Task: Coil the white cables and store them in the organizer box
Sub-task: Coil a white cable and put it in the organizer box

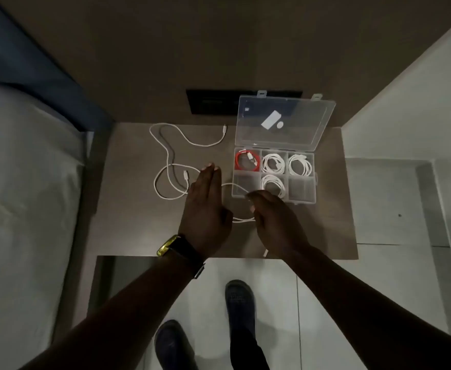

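Note:
My left hand (205, 206) is held flat over the table, fingers straight and together. A white cable (235, 185) loops around it and runs across to my right hand (275, 220), whose curled fingers pinch it. One plug (265, 253) hangs below my right wrist. More loose white cable (165, 145) lies in loops on the table to the left. The clear organizer box (314, 180) sits just beyond my right hand, lid (299, 134) open. It holds a red cable (239, 161) and three white coils, in the top middle (272, 164), top right (300, 164) and bottom middle (272, 184) compartments.
The small brown table (139, 231) stands against a wall with a black panel (211, 102). A bed with white sheets (19, 182) is at the left. A white ledge (392, 204) adjoins the table's right side. My feet stand on the tiled floor below the table's front edge.

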`<action>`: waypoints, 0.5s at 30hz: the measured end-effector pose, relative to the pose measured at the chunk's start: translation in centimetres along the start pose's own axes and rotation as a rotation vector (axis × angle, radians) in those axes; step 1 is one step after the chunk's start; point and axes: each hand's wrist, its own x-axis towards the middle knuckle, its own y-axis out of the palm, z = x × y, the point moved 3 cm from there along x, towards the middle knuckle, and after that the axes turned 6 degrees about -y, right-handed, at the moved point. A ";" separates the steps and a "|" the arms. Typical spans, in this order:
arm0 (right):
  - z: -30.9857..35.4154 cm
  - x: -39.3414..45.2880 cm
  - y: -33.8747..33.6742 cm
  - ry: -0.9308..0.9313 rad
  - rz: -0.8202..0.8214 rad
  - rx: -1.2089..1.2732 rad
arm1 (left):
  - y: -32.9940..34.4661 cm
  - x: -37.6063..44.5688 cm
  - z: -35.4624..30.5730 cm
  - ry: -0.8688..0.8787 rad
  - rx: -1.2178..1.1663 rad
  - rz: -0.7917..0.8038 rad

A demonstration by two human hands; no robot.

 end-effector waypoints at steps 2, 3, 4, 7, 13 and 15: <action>-1.3 -0.4 1.3 0.009 0.024 -0.010 | 1.5 0.2 0.6 -0.005 -0.033 0.001; -2.1 -0.9 2.2 0.006 0.056 -0.032 | 2.3 0.1 1.0 -0.006 -0.033 0.008; -2.8 -1.4 2.8 0.002 0.113 -0.060 | 2.9 -0.1 1.1 -0.012 -0.039 0.016; -5.2 -3.0 4.4 -0.083 0.220 -0.146 | 4.6 -0.3 2.0 -0.018 -0.084 0.015; -8.2 -4.1 5.2 -0.160 0.315 -0.252 | 5.7 -0.6 2.5 -0.022 -0.163 0.016; -7.8 -3.4 4.8 -0.170 0.311 -0.216 | 5.9 -0.7 2.2 -0.011 -0.187 0.049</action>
